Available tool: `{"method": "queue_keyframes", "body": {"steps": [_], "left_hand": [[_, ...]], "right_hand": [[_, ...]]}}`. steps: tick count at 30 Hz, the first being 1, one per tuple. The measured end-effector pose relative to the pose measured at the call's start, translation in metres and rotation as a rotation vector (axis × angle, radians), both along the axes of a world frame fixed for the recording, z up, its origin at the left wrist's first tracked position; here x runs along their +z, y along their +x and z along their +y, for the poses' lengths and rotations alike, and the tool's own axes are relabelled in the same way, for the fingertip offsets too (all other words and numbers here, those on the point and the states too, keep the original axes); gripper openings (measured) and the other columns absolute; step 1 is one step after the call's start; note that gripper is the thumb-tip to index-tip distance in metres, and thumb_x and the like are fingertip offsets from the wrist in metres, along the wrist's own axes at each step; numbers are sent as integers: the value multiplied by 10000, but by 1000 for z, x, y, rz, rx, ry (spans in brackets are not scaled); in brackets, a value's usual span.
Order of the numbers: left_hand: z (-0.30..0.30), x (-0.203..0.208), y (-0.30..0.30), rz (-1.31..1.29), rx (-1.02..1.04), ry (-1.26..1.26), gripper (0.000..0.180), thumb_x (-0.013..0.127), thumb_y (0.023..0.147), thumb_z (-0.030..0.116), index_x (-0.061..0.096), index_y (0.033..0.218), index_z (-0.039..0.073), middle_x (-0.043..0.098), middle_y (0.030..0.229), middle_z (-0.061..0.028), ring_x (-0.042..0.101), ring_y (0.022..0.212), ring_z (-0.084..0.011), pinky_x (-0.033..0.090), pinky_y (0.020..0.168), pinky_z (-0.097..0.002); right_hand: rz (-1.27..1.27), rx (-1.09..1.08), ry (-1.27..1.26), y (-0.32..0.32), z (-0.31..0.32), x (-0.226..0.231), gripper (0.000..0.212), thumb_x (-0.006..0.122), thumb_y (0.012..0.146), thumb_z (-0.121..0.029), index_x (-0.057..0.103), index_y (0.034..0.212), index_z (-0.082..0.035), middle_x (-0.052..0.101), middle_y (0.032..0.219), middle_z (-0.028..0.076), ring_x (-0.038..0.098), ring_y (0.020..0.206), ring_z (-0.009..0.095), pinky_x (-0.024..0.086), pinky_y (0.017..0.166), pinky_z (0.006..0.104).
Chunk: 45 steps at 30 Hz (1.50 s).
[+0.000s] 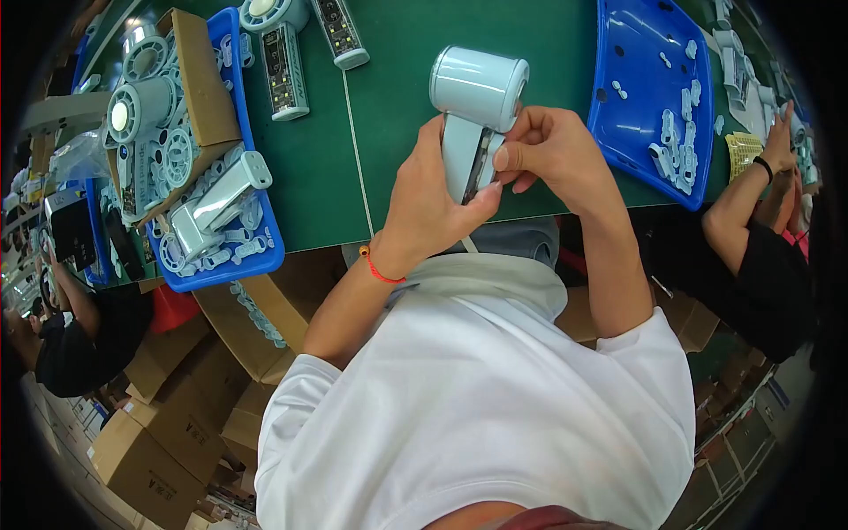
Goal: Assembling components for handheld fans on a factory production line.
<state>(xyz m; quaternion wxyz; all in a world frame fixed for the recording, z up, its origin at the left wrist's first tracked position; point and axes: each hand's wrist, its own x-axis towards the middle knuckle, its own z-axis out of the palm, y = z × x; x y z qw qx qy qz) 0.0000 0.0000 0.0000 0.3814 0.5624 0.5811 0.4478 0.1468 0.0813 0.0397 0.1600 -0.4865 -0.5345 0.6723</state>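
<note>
A pale blue handheld fan is held above the near edge of the green table, its rounded head pointing away from me. My left hand wraps round its handle, thumb across the lower end. One side of the handle stands open, and dark inner parts show in the gap. My right hand is closed in a pinch at that open side, just below the head. Whatever lies between its thumb and fingertips is too small or hidden to make out.
Two fans with exposed circuit boards lie at the back left. A blue tray at left bears a cardboard box of fan parts. Another blue tray at right holds small pale blue pieces. Co-workers' arms show on both sides.
</note>
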Motion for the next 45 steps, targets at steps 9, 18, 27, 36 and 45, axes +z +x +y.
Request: {"method": "queue_keyframes", "body": {"steps": [9, 18, 27, 36, 45], "left_hand": [[-1, 8, -12, -212, -89, -213, 609, 645, 662, 188, 368, 1139, -72, 563, 904, -194, 592, 785, -277, 472, 702, -349], [-1, 7, -10, -275, -178, -157, 666, 646, 685, 216, 332, 1201, -65, 541, 980, -188, 562, 879, -253, 438, 783, -336], [5, 8, -7, -301, -50, -200, 496, 662, 695, 201, 434, 1065, -38, 587, 794, -110, 586, 696, -195, 473, 632, -300], [-7, -5, -11, -627, -159, -269, 547, 663, 681, 169, 391, 1120, -11, 515, 905, -78, 529, 760, -128, 454, 659, -264], [2, 0, -10, -497, -110, -297, 516, 634, 693, 166, 387, 1096, -40, 552, 822, -113, 547, 713, -162, 453, 645, -288]], "right_hand": [[41, 62, -109, 0, -7, -6, 391, 736, 708, -222, 548, 953, 17, 623, 795, 84, 620, 701, 143, 500, 593, 232], [539, -147, 38, -9, -30, -34, 618, 652, 795, -247, 360, 1266, 26, 501, 1175, 119, 496, 1081, 213, 415, 899, 342], [517, -190, 5, -19, -30, -27, 641, 693, 773, -277, 387, 1255, 16, 509, 1155, 106, 505, 1052, 186, 423, 881, 317], [580, -82, -9, -16, -34, -29, 689, 674, 796, -263, 306, 1325, -19, 468, 1201, 110, 473, 1080, 176, 377, 929, 313], [559, -123, 31, -17, -26, -35, 659, 703, 758, -267, 369, 1253, 12, 502, 1172, 112, 495, 1065, 177, 413, 899, 310]]}}
